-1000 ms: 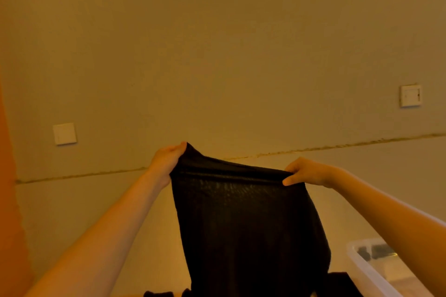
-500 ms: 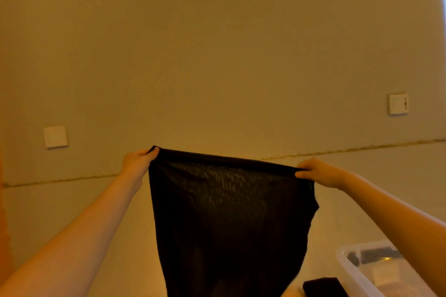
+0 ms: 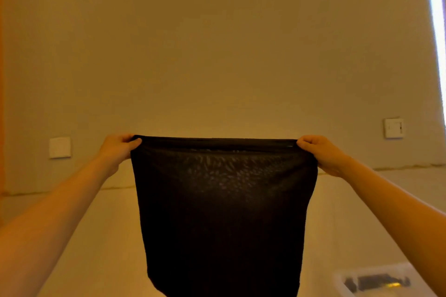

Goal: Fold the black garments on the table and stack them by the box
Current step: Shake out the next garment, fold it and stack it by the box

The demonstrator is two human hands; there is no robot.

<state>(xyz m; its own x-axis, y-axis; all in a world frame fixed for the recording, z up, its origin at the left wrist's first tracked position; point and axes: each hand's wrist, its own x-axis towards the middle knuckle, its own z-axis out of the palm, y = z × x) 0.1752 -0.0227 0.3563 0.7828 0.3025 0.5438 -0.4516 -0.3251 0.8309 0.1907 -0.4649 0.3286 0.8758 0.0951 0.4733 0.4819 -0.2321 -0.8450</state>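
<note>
Black garment (image 3: 223,212): thin, slightly sheer knit, hanging flat, top hem stretched taut and level in mid-air. Clear plastic box (image 3: 376,281): lower right, dark contents.

Thin matt cloth garment (image 3: 222,212); translucent plastic box (image 3: 342,283)

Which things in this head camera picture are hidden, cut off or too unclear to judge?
- Black garment: the bottom edge cuts off its lower part, so its type is unclear.
- Table: not visible; the garment and the raised view leave it out.
- Clear box: cut by the bottom edge, blurred; dark contents unidentifiable.
- Left hand and right hand: fingertips hidden behind the hem.
</note>
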